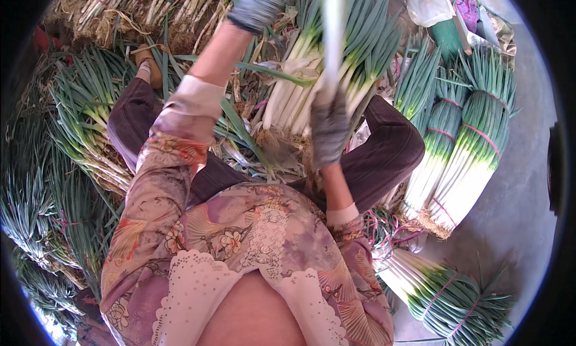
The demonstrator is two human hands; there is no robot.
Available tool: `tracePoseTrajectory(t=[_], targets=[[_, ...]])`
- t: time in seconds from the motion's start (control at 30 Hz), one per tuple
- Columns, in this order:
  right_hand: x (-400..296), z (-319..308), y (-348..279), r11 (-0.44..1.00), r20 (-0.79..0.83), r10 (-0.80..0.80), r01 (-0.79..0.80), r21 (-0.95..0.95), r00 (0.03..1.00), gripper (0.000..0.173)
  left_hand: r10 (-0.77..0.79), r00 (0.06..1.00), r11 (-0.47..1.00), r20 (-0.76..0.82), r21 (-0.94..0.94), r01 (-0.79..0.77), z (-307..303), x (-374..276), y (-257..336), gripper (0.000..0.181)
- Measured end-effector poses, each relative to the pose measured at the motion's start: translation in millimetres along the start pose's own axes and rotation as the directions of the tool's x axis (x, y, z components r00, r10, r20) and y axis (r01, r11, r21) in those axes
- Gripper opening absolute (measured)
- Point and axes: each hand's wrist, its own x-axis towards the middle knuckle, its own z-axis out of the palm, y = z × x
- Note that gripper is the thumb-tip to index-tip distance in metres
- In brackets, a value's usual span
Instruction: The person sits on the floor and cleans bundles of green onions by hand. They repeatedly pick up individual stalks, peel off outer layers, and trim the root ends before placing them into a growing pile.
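A blurred white stalk, apparently a large green onion point(333, 35), points up to the top edge of the view. Its lower end is in my right hand point(330, 128), which wears a grey glove and is closed around it. My left hand point(265, 6), also gloved, reaches to the top edge; motion blur and the frame edge hide its fingers. Between my bent legs lies a loose heap of green onions point(288, 105), white stems towards me and green leaves away. My right hand is just beside these stems.
Tied green onion bundles point(472, 152) stand at right, with another bundle point(443, 292) below. Untrimmed onions point(96, 116) lie at left, and a rooty pile point(148, 13) spans the top left. Pink ties point(396, 229) lie near my right hip. Grey floor point(526, 166) borders the right.
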Motion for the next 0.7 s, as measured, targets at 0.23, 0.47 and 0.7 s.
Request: tracePoseTrajectory(t=[0.23, 0.47, 0.7], targets=[[151, -42, 117, 0.865, -0.126, -0.070, -0.002, -0.501, 0.990, 0.031, -0.477, 0.860, 0.032, -0.181, 0.974, 0.222, -41, -137, -139, 0.046], [127, -32, 284, 0.169, 0.231, 0.547, 0.164, -0.972, 0.804, 0.023, -0.285, 0.947, -0.445, -0.152, 0.896, 0.010, -113, -182, -154, 0.049], [83, -17, 252, 0.186, 0.045, 0.702, -0.121, -0.975, 0.711, 0.025, -0.580, 0.719, -0.376, -0.384, 0.908, 0.182, -148, -166, -146, 0.038]])
